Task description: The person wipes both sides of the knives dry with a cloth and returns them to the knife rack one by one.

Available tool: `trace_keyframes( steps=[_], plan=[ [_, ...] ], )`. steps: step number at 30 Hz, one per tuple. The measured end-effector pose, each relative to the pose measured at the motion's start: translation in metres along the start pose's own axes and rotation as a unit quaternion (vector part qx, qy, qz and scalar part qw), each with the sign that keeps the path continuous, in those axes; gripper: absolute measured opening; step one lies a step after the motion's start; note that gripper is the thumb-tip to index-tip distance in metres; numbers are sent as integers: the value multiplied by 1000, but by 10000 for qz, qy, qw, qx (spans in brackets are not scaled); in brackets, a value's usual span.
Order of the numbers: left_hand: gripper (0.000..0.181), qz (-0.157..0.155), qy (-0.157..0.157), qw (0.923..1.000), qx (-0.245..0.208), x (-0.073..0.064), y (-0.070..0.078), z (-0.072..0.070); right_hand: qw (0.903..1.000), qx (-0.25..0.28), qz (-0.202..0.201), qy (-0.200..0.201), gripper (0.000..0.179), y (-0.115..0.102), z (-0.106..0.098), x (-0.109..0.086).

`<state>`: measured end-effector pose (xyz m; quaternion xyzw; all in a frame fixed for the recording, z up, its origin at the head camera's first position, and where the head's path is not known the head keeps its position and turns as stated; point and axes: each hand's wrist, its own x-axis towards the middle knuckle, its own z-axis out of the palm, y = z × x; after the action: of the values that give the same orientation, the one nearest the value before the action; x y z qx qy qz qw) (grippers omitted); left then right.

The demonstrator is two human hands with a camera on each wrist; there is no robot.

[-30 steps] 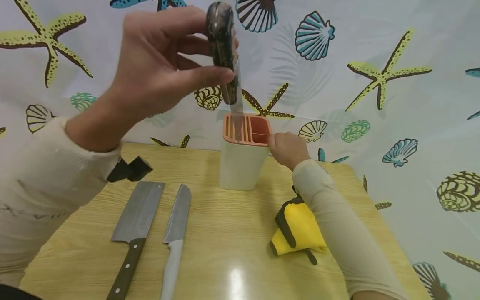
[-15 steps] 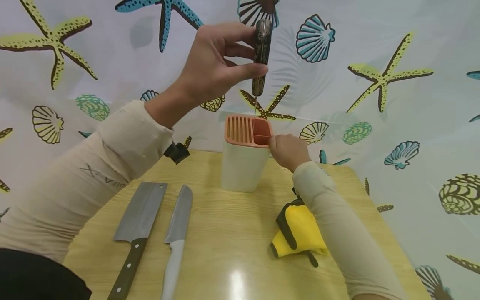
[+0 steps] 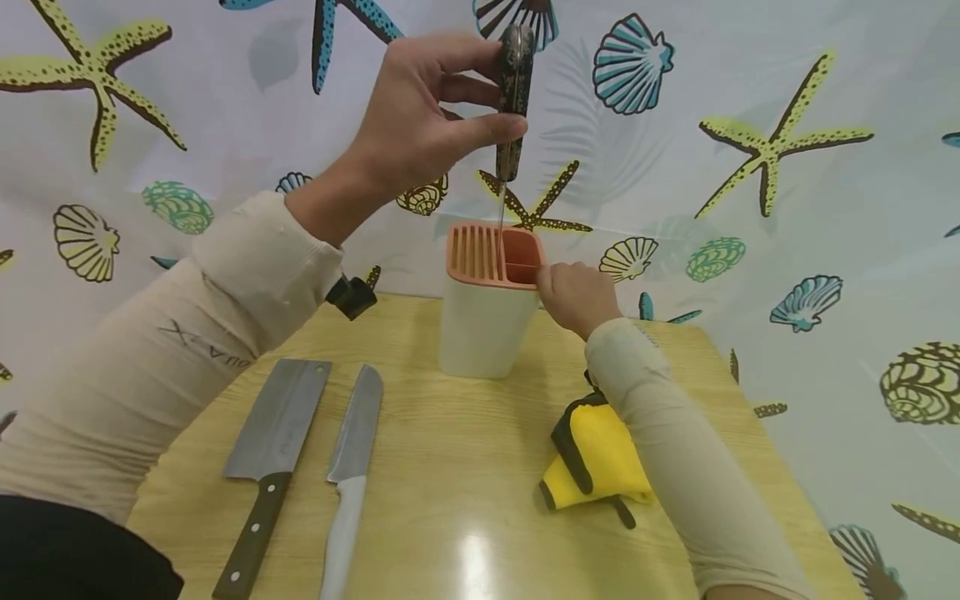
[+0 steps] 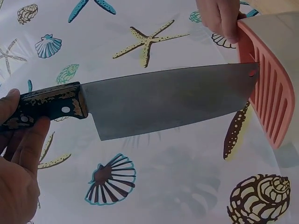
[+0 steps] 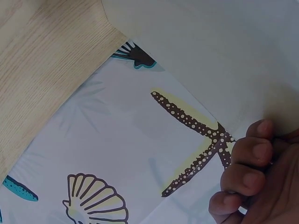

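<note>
In the head view my left hand (image 3: 420, 125) pinches the dark mottled handle of a kitchen knife (image 3: 515, 83), held upright with its blade pointing down. The left wrist view shows the broad blade (image 4: 168, 100), with a small hole near its end. That end meets the orange slotted top (image 4: 273, 88) of a white knife holder (image 3: 480, 333), by the slot nearest the open compartments; how deep it sits is unclear. My right hand (image 3: 579, 298) grips the holder's right rim. Its curled fingers (image 5: 247, 172) show beside the white wall in the right wrist view.
A cleaver (image 3: 281, 425) with a brown handle and a white-handled knife (image 3: 358, 433) lie on the wooden table (image 3: 442, 467) at left. Some bunched yellow and black gloves or cloth (image 3: 607, 454) lie under the right forearm. A patterned sheet (image 3: 825, 192) hangs behind.
My left hand has carried the knife rightward across the slots to beside the open compartments, then slightly back left. The blade has turned edge-on to the head view. My right hand stays on the rim.
</note>
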<state>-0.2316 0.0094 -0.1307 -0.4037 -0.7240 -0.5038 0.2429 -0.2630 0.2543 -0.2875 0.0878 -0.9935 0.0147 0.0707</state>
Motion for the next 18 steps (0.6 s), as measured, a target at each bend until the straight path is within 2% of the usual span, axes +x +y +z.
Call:
trace_keyframes(
  steps=[4, 6, 12, 18],
  plan=[
    [39, -115, -157, 9997, -163, 1, -9, 9, 9999, 28, 68, -69, 57, 1, -1, 0],
    [38, -293, -257, 9987, -316, 3, -17, 15, 9999, 64, 83, -71, 56, 1, -1, 0],
    [39, -1087, -668, 9895, -682, 6, -50, 34, 9999, 114, -30, 120, 56, 1, 0, -1],
    [40, -1676, -1046, 9781, -651, -1, -80, 48, 9994, 111, -115, 316, 55, 3, 2, -2]
  ],
)
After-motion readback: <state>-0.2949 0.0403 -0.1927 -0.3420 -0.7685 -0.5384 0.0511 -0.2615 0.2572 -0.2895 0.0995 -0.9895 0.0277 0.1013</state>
